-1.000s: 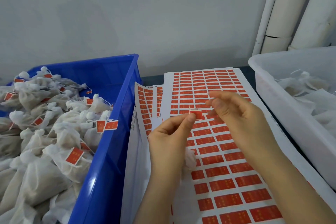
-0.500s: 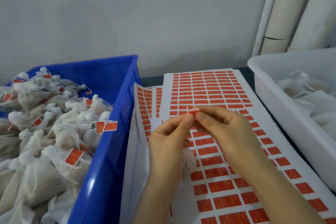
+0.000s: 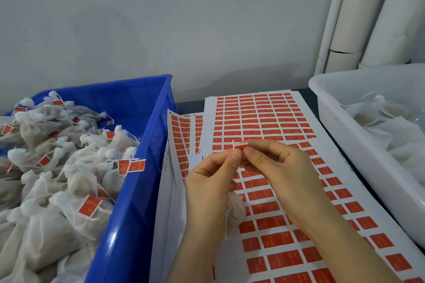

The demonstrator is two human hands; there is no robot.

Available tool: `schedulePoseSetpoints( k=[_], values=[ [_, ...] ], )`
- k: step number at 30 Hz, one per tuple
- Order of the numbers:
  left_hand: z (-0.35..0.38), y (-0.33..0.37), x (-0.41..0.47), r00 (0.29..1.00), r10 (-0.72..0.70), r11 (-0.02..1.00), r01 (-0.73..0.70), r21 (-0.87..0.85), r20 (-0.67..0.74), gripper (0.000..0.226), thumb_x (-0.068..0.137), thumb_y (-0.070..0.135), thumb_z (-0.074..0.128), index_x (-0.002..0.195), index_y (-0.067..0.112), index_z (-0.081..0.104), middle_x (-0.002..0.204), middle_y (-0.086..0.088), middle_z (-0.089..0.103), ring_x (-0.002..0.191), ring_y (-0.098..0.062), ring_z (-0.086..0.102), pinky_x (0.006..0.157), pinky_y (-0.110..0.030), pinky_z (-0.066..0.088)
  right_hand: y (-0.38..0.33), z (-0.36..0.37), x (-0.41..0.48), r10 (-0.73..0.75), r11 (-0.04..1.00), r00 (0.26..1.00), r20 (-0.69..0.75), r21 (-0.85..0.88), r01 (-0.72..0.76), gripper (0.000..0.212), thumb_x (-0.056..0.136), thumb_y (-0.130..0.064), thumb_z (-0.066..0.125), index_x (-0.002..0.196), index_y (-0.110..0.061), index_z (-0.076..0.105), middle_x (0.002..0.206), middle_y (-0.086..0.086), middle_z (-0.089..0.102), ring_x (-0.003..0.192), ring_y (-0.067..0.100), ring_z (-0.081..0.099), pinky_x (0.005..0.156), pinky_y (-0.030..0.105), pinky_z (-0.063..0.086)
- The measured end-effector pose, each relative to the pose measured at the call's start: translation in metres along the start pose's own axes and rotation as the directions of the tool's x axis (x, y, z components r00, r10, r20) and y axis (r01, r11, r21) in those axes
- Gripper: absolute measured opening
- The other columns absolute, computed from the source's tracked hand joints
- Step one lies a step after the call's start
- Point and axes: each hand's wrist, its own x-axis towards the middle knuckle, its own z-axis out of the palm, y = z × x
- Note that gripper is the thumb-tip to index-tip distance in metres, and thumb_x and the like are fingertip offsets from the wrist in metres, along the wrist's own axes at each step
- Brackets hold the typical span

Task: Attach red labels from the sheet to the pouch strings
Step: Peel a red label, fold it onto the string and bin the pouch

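1. Because a label has to be closed round a thin string, both hands meet at the middle of the view. The left hand (image 3: 211,181) and the right hand (image 3: 282,167) each pinch the red label (image 3: 240,145) between thumb and forefinger, just above the sheet (image 3: 264,122).
2. A white pouch (image 3: 234,210) hangs under the left palm, at 5 o'clock from that hand. It is probably kept there so that its string runs up to the label.
3. The sheet lies flat on the desk (image 3: 189,104) right under the hands, which I judge keeps the next label within easy reach. A second sheet (image 3: 181,135) shows from beneath it at 9 o'clock.
4. The blue bin (image 3: 142,167) at 9 o'clock holds tagged pouches (image 3: 46,190), likely the finished pile. The white tub (image 3: 345,145) at 3 o'clock holds pouches with no tags showing, likely the supply.
5. The string is too thin to make out. Fingertips cover half the label, so I cannot tell whether it is folded shut. Whether the lower fingers of the left hand curl round the pouch is hidden. The print on the labels is unreadable. Both containers and both forearms are cut off by the frame.
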Motion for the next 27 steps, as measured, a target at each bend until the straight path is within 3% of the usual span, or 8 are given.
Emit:
schedulePoseSetpoints(
  k=[9, 22, 27],
  values=[
    [0.0011, 0.0011, -0.0008, 1.000, 0.015, 1.000, -0.015, 0.006, -0.006, 0.027, 0.064, 0.042, 0.067, 0.083, 0.024, 0.076, 0.082, 0.011, 0.074, 0.079, 0.000, 0.068, 0.052, -0.011, 0.051, 0.0026, -0.0001, 0.0002, -0.003, 1.000, 1.000, -0.009, 0.010, 0.003, 0.010, 0.078, -0.033, 0.064, 0.079, -0.042, 0.064, 0.078, -0.030, 0.067, 0.077, -0.010, 0.064, 0.056, 0.004, 0.045],
    [0.0030, 0.0035, -0.0009, 0.999, 0.028, 0.998, -0.029, -0.051, -0.018, 0.019, 0.063, 0.039, 0.068, 0.080, 0.034, 0.076, 0.082, 0.011, 0.074, 0.078, -0.004, 0.069, 0.053, -0.013, 0.051, 0.0032, 0.0017, -0.0014, -0.035, 0.998, 0.999, -0.018, -0.059, 0.034, 0.008, 0.077, -0.035, 0.063, 0.078, -0.042, 0.063, 0.075, -0.033, 0.065, 0.075, -0.013, 0.062, 0.053, 0.001, 0.042],
    [0.0018, 0.0045, -0.0022, 0.998, 0.062, 0.998, -0.063, -0.021, -0.030, 0.023, 0.063, 0.037, 0.068, 0.081, 0.025, 0.075, 0.080, 0.010, 0.074, 0.076, -0.003, 0.069, 0.060, -0.014, 0.055, 0.0022, 0.0031, -0.0021, -0.056, 0.995, 0.998, -0.014, -0.078, 0.054, 0.011, 0.070, -0.041, 0.060, 0.081, -0.043, 0.063, 0.076, -0.035, 0.064, 0.075, -0.014, 0.062, 0.055, 0.001, 0.043]
  ],
)
